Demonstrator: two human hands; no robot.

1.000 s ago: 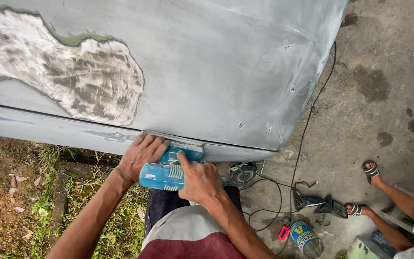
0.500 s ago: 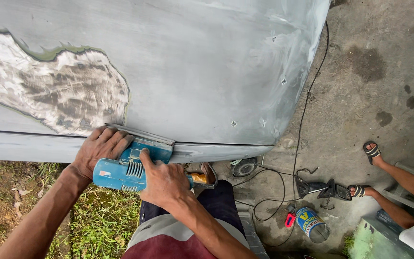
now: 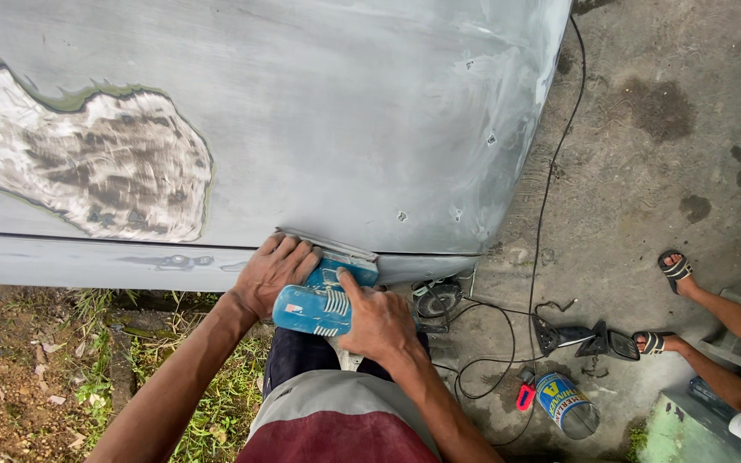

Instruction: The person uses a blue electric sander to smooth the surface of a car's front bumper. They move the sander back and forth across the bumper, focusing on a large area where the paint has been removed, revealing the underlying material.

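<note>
Blue plastic electric sander (image 3: 319,302) pressed on grey sanded car panel (image 3: 319,129) lower edge; left hand (image 3: 272,274) clenched over its front, right hand (image 3: 379,321) grasping its rear, both arms extended forward.

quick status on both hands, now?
Left hand: closed over the front of the blue sander, pressing it to the grey car panel.
Right hand: closed on the sander's body.

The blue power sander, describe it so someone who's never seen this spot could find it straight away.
Start at the big grey sanded vehicle panel and drop to its lower edge. There the blue plastic power sander sits pressed against the panel, between the left hand and right hand. It is the only bright blue tool; the blue can lies apart on the concrete.
</note>
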